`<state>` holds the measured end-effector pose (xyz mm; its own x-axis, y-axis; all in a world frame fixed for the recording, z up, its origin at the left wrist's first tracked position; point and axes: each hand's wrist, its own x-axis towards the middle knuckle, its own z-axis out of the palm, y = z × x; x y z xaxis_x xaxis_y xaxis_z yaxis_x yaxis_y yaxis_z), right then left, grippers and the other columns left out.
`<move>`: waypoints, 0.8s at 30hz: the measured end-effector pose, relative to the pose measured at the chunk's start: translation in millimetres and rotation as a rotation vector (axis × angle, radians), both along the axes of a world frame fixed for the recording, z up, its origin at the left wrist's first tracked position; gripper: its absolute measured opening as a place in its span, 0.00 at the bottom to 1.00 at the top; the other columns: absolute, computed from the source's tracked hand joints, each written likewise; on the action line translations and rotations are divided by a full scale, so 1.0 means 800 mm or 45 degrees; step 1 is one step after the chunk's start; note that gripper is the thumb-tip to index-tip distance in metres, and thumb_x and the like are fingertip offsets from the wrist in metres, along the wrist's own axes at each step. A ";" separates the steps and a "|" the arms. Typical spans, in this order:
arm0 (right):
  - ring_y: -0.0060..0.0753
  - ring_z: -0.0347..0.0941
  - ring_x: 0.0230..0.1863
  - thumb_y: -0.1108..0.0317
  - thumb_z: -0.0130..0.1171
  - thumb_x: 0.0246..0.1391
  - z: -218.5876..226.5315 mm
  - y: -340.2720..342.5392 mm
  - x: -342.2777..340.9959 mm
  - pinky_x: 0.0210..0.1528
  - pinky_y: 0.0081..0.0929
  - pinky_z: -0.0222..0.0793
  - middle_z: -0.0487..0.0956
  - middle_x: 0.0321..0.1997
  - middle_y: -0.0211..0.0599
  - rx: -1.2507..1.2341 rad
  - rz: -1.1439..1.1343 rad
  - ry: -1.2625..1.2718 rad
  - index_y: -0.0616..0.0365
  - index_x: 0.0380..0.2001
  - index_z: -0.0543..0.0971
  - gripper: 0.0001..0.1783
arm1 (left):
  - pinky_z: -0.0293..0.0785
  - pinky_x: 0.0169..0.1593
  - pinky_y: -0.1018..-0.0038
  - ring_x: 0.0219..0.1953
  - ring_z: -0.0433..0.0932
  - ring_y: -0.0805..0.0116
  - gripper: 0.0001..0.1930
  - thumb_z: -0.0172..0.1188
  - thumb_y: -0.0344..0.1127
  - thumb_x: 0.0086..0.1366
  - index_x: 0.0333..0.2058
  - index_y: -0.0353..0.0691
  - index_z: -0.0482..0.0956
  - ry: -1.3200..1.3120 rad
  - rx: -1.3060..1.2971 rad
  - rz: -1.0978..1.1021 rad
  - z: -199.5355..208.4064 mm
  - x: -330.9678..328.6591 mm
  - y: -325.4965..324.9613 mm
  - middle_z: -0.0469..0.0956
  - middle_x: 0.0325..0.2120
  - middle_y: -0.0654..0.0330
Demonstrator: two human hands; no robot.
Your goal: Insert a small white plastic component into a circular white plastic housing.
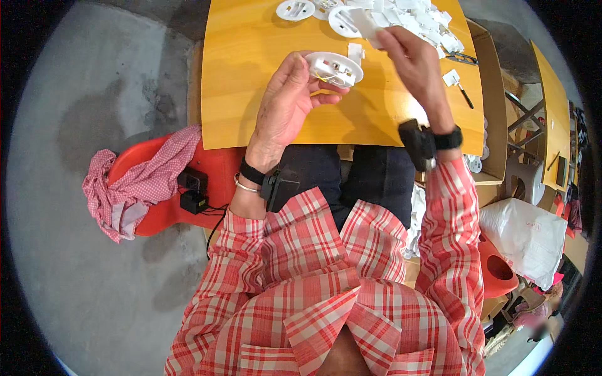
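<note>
My left hand (283, 103) holds a round white plastic housing (333, 70) tilted above the yellow table (251, 62), thumb at its edge. Its inner side shows a raised white block, small metal parts and thin yellow wire. To the right and farther off, my right hand (415, 62) pinches a flat white piece (365, 26) between thumb and fingers. That piece overlaps a round white cover (342, 22) lying on the table. A small white part (355, 51) shows just behind the held housing; I cannot tell whether they touch.
A heap of small white parts (417, 22) covers the far right of the table. Another round white cover (295, 9) lies at the far edge. A black tool (463, 59) and a black-handled tool (466, 96) lie near the right edge, beside a cardboard box (492, 113).
</note>
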<state>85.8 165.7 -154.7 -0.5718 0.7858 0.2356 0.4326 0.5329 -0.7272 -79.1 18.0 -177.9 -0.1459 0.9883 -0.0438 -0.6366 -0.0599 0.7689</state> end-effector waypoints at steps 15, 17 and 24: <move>0.13 0.63 0.27 0.54 0.52 0.58 0.039 -0.071 0.053 0.34 0.14 0.60 0.73 0.24 0.23 -0.914 0.102 0.616 0.60 0.29 0.77 0.18 | 0.71 0.49 0.73 0.47 0.72 0.69 0.09 0.56 0.35 0.62 0.38 0.40 0.77 0.834 0.512 0.024 0.042 0.010 0.003 0.71 0.42 0.59; 0.12 0.62 0.26 0.53 0.52 0.57 0.041 -0.069 0.056 0.33 0.13 0.60 0.74 0.24 0.24 -0.886 0.070 0.600 0.60 0.29 0.77 0.19 | 0.71 0.49 0.76 0.46 0.72 0.69 0.06 0.57 0.30 0.60 0.37 0.39 0.78 0.957 0.505 0.038 0.049 0.014 0.001 0.71 0.43 0.58; 0.37 0.73 0.26 0.58 0.55 0.53 -0.020 -0.026 0.050 0.27 0.29 0.65 0.77 0.27 0.39 0.180 -0.145 -0.391 0.56 0.32 0.78 0.12 | 0.72 0.47 0.76 0.44 0.72 0.71 0.06 0.57 0.27 0.60 0.37 0.39 0.78 1.031 0.389 0.067 0.041 0.011 -0.009 0.71 0.41 0.59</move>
<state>125.7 144.9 -170.8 -0.5434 0.8206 0.1773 0.6822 0.5547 -0.4764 -70.1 10.7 -145.3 -0.0631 0.9311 0.3593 0.1090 -0.3515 0.9298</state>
